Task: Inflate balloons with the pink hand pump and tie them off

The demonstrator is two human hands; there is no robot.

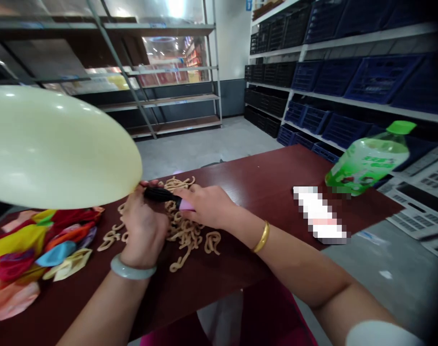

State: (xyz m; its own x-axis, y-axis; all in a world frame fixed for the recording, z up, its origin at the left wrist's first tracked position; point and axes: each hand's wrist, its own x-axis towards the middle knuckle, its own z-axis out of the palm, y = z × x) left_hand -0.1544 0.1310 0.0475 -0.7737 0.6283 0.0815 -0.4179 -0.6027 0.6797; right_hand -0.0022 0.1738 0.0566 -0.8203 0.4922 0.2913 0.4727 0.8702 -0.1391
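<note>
A dark red table [265, 178] lies beneath a big pale balloon [60, 149], left, and heaped tan cords [185, 235]. Above the cords, the left hand [144, 216] pinches the balloon's neck; the right hand [213, 206] is clamped on a black-and-pink pump [161, 194].

Near right edge of your table [262, 168]: plastic bottle [370, 161], green cap, green-and-white label. Closer to you, flat object [319, 214], surface pixelated. Beyond, on your right: white racks [366, 40] holding blue crates [384, 79], black crates [271, 74] farther back. Ahead of you, leftward: metal shelf unit [183, 126], glass [164, 55] behind. Around your table: grey floor [237, 139]. Low on your far right: pale slotted crates [419, 222].
</note>
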